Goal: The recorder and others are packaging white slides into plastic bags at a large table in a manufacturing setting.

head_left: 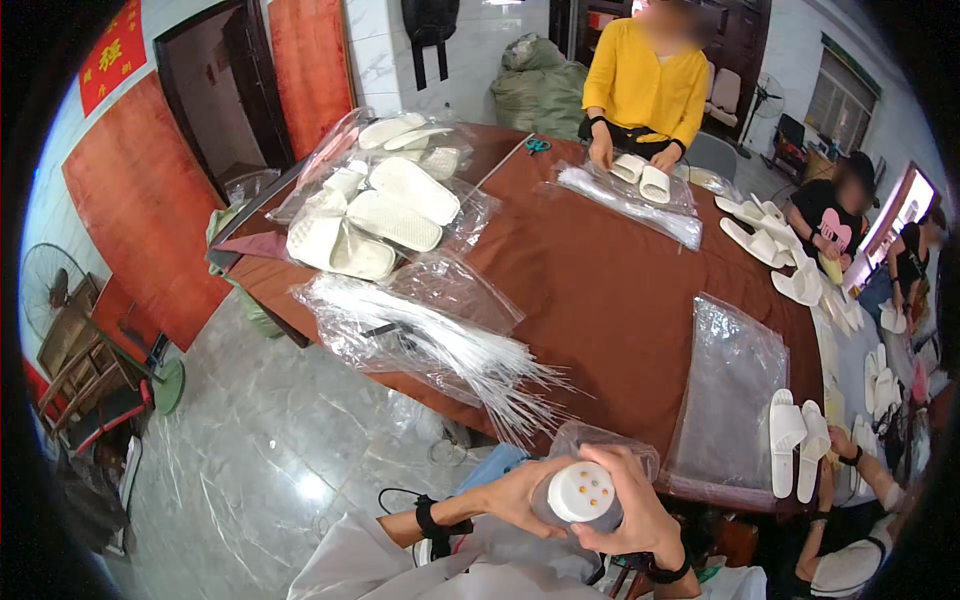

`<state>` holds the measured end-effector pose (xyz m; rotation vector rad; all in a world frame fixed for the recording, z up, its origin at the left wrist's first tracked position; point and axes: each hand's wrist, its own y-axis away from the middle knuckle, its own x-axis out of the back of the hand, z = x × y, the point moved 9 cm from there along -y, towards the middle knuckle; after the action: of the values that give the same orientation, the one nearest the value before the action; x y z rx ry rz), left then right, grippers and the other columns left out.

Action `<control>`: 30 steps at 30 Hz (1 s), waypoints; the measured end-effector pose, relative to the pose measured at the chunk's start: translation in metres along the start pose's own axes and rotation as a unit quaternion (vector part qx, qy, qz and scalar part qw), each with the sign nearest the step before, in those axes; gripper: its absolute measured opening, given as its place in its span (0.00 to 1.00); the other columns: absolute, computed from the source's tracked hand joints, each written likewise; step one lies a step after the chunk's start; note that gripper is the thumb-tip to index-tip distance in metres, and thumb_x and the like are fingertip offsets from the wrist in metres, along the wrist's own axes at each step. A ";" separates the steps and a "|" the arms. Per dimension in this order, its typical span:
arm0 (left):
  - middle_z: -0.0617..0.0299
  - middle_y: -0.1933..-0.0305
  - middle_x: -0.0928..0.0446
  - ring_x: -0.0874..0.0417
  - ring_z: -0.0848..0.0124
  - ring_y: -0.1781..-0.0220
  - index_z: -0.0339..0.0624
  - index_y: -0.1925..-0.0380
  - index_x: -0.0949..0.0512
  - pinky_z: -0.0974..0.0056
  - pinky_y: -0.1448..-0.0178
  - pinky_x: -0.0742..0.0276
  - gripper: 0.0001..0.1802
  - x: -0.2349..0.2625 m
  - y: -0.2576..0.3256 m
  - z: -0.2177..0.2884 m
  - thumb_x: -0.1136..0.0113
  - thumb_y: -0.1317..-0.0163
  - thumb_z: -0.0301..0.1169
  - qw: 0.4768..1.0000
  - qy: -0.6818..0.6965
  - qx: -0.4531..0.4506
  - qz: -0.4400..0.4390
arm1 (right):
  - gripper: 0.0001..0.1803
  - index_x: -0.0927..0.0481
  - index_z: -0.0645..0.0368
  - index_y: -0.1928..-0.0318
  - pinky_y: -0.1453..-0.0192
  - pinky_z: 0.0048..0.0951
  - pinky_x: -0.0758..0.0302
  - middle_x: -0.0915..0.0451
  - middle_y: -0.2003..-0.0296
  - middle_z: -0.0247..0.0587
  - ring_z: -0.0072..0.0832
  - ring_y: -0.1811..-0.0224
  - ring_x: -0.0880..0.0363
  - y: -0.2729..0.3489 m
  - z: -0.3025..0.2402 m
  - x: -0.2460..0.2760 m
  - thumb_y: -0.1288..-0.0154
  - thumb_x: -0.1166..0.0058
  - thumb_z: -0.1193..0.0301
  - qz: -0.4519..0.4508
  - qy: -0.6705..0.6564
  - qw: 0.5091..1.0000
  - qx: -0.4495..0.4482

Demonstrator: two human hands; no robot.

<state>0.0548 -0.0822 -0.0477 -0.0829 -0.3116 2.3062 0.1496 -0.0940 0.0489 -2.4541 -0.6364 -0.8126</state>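
Close to my body, at the table's near edge, a clear container with a round white lid [582, 490] is held in both hands. Several small orange-yellow spots dot the lid. My left hand [518, 497] wraps round the container's left side, while my right hand [637, 508] grips it from the right. What the container holds is mostly hidden by my fingers. Just beyond my hands, a bundle of thin white plastic strips [430, 340] spreads out of a clear bag. A clear bag [608, 440] lies crumpled right behind the container.
White slippers [405, 205] are heaped in plastic at the far left of the brown-covered table [600, 310]. Flat clear bags [728, 400] and a slipper pair [797, 440] lie right. Teal scissors [538, 146] rest far off. Across, a person in yellow [645, 85] handles slippers; other people work at right.
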 end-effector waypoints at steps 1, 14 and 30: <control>0.53 0.46 0.23 0.22 0.63 0.43 0.37 0.38 0.36 0.59 0.38 0.29 0.49 0.004 0.000 -0.001 0.21 0.64 0.34 1.000 -0.009 0.000 0.011 | 0.44 0.33 0.66 0.40 0.42 0.38 0.31 0.30 0.50 0.52 0.42 0.47 0.28 0.001 0.004 0.003 0.59 0.30 0.62 0.006 0.003 1.000 -0.007; 0.53 0.46 0.36 0.37 0.57 0.42 0.41 0.44 0.27 0.55 0.37 0.39 0.49 0.011 -0.002 0.006 0.18 0.71 0.44 0.976 -0.201 -0.031 0.081 | 0.53 0.35 0.61 0.35 0.37 0.44 0.38 0.29 0.45 0.49 0.43 0.43 0.30 0.003 0.000 -0.010 0.61 0.23 0.52 0.087 -0.031 0.996 0.004; 0.58 0.54 0.30 0.34 0.59 0.49 0.42 0.48 0.24 0.54 0.42 0.40 0.46 0.008 -0.004 0.029 0.19 0.73 0.47 0.958 -0.262 -0.060 0.096 | 0.60 0.41 0.62 0.34 0.34 0.44 0.39 0.27 0.44 0.49 0.39 0.41 0.29 0.021 0.011 -0.008 0.67 0.20 0.53 0.130 -0.141 0.981 -0.018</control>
<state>0.0477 -0.0794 -0.0179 0.4644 -0.7410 2.4715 0.1601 -0.1066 0.0294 -2.6374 -0.3847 -0.3820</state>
